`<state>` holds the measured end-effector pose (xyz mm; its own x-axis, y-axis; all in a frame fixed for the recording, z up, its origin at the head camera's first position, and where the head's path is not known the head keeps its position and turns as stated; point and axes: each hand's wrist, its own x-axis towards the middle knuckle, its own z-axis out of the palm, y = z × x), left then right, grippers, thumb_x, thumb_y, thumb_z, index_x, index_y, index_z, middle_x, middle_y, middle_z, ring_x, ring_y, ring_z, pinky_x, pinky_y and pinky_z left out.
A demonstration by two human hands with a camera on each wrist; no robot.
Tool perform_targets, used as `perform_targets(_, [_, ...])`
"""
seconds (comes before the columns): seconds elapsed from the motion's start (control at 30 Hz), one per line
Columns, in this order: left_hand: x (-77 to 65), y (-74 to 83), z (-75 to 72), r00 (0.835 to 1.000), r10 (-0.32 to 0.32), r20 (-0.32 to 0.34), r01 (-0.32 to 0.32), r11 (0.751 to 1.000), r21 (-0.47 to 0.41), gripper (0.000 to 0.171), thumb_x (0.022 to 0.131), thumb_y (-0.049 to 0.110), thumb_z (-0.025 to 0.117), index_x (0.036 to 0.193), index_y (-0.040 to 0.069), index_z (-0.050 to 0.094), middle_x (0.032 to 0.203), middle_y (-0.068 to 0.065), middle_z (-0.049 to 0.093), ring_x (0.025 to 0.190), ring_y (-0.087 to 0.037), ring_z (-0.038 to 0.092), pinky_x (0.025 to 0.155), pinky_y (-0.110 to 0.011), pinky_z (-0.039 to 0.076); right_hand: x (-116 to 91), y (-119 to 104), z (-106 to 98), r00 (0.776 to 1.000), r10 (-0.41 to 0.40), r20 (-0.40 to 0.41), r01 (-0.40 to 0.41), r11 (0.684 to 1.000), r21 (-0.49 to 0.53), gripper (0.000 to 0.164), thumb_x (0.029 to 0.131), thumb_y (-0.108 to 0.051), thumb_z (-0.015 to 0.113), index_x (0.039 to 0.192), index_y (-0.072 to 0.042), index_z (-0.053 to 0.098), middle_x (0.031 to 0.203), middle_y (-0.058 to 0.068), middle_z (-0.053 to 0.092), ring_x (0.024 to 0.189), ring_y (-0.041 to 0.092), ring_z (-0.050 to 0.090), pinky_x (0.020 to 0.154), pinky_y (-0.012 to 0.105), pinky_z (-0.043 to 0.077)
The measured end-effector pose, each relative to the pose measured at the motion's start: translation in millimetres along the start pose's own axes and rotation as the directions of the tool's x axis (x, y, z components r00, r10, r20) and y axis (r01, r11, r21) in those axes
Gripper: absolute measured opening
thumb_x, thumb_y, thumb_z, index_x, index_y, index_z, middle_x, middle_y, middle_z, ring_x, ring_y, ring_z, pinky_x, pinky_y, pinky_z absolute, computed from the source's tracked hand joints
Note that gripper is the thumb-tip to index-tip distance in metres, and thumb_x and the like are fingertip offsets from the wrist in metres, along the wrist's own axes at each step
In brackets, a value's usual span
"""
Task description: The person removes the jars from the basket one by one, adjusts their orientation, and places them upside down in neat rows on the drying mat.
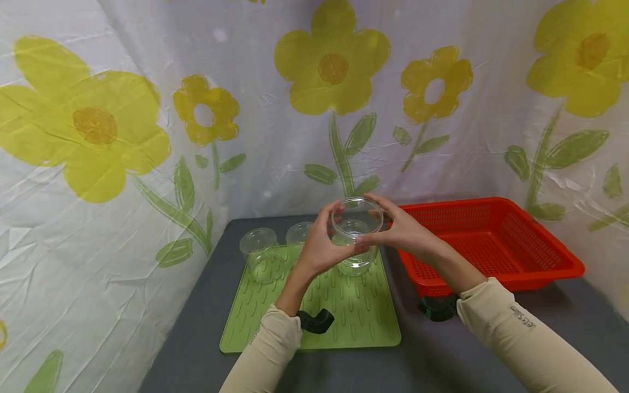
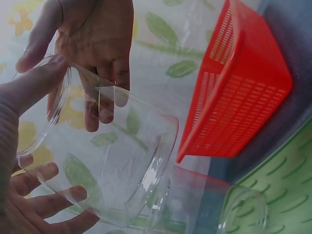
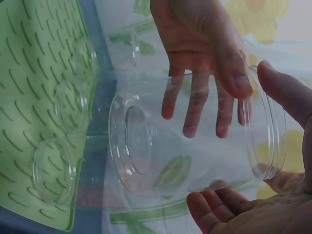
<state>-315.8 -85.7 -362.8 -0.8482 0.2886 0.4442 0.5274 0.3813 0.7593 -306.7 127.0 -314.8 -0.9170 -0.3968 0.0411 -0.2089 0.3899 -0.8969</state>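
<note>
A clear plastic jar [image 1: 357,217] is held up above the back of a green mat [image 1: 349,322], its ringed rim upward. My left hand [image 1: 318,246] grips it from the left, and my right hand [image 1: 407,232] grips it from the right. Both thumbs lie at the rim, while the fingers spread around the wall, as the right wrist view of the jar [image 3: 195,141] shows. Whether a lid sits on the rim I cannot tell. More clear jars, one at the left [image 1: 261,256] and another beside it [image 1: 298,231], stand on the mat; the held jar partly overlaps a third.
To the right, a red perforated plastic basket [image 1: 491,281] sits on the dark grey table [image 1: 191,333]. Behind and around the table hangs a pale curtain [image 1: 265,158] with yellow flowers. Dark wrist mounts [image 1: 316,321] are strapped at both wrists.
</note>
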Motion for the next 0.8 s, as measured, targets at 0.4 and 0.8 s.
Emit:
perform_targets(0.4, [-8.6, -11.9, -3.9, 0.993, 0.001, -0.115, -0.011, 0.996, -0.093, 0.092, 0.074, 0.038, 0.083, 0.149, 0.028, 0.03, 0.146, -0.002, 0.046, 0.12, -0.036, 0.057, 0.095, -0.054, 0.05, -1, 11, 1, 0.996, -0.084, 0.0, 0.084, 0.996, 0.031, 0.089, 0.081, -0.041, 0.077, 0.147, -0.053, 0.018, 0.155, 0.002, 0.034, 0.142, 0.027, 0.032, 0.106, 0.056, 0.037])
perform_targets(0.8, [-22.8, -24.4, 2.4, 0.967, -0.02, -0.252, -0.053, 0.959, -0.28, 0.086, 0.078, 0.04, 0.08, 0.147, 0.03, 0.031, 0.146, 0.001, 0.047, 0.11, -0.028, 0.064, 0.089, -0.055, 0.054, -4, 38, 18, 0.981, -0.176, -0.08, 0.173, 0.984, -0.049, 0.089, 0.08, -0.04, 0.078, 0.149, -0.044, 0.022, 0.156, 0.005, 0.032, 0.142, 0.033, 0.033, 0.109, 0.062, 0.032])
